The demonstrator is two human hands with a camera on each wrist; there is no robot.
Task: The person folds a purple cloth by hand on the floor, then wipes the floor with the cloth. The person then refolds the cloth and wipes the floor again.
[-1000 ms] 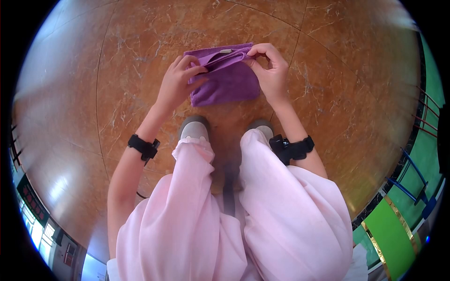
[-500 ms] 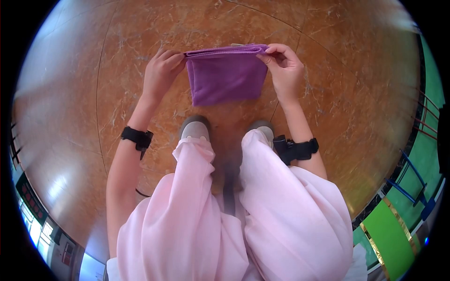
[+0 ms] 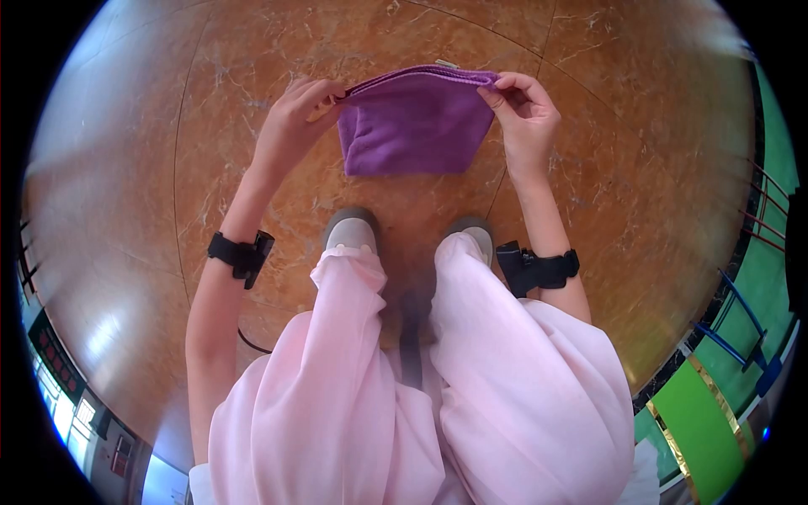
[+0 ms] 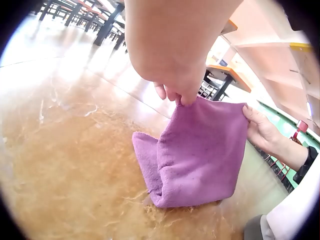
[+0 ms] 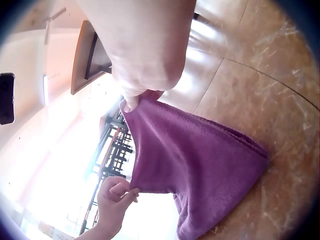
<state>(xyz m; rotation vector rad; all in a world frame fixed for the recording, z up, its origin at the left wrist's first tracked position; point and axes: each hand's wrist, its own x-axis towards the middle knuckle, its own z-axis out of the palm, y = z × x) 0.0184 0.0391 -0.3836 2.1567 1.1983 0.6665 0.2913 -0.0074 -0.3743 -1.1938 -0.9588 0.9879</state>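
A folded purple cloth (image 3: pixel 417 126) hangs between both hands, its upper edge lifted and its lower part down at the floor. The left hand (image 3: pixel 295 122) pinches the upper left corner; in the left wrist view its fingertips grip the cloth (image 4: pixel 200 150) from above. At the upper right corner, the right hand (image 3: pixel 528 122) holds the edge between thumb and fingers, as the right wrist view shows on the cloth (image 5: pixel 195 160) too. A small pale tag (image 3: pixel 447 64) sticks out behind the top edge. One side of the cloth folds back in the left wrist view.
Brown marbled floor (image 3: pixel 252 101) lies all around. Two shoes (image 3: pixel 352 231) and pink trouser legs (image 3: pixel 328 379) are close below the cloth. A green strip with blue metal bars (image 3: pixel 732 320) runs along the right. Tables (image 4: pixel 230 75) stand in the background.
The left hand has moved from the cloth's opened folds to its upper left corner. Both hands are farther apart, and the top edge is drawn out wider and raised, with the lower edge shifted slightly away from the shoes.
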